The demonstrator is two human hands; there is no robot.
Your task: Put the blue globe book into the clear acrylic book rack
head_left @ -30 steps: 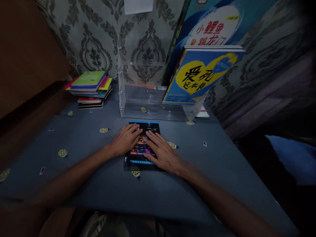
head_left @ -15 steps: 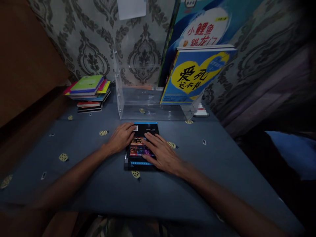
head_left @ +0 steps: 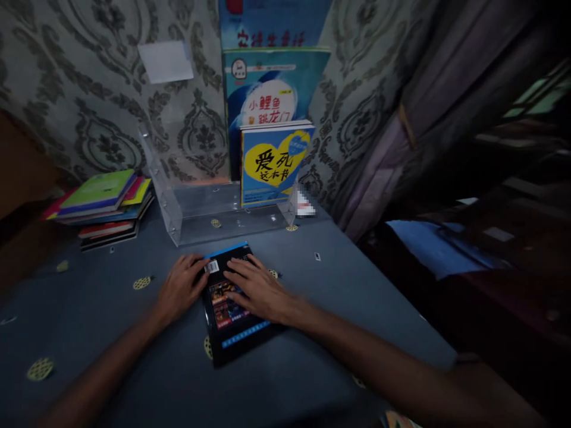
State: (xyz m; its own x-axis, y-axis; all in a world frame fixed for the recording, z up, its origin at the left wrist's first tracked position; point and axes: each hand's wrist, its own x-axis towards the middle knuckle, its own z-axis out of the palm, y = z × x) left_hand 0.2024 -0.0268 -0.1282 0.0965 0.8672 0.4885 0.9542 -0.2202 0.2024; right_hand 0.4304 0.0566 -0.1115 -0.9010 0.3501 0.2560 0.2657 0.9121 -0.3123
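Note:
A black book [head_left: 238,342] with a blue edge, a barcode and small coloured pictures lies flat on the table. My left hand [head_left: 182,285] rests along its left edge, fingertips beside the barcode. Across the book's upper right part lies my right hand [head_left: 259,288], fingers stretched out and spread over the cover. Neither hand lifts the book. Part of the cover is hidden beneath the right hand.
Behind the book stands a clear acrylic rack [head_left: 172,220], with a blue and yellow book [head_left: 270,169] and larger books at its right end. A pile of books [head_left: 102,199] sits at the left. A curtain [head_left: 379,160] hangs at the right.
The camera view has turned to the right, so the rack and book appear further left. Both hands stay on the black book, which now looks tilted in the view.

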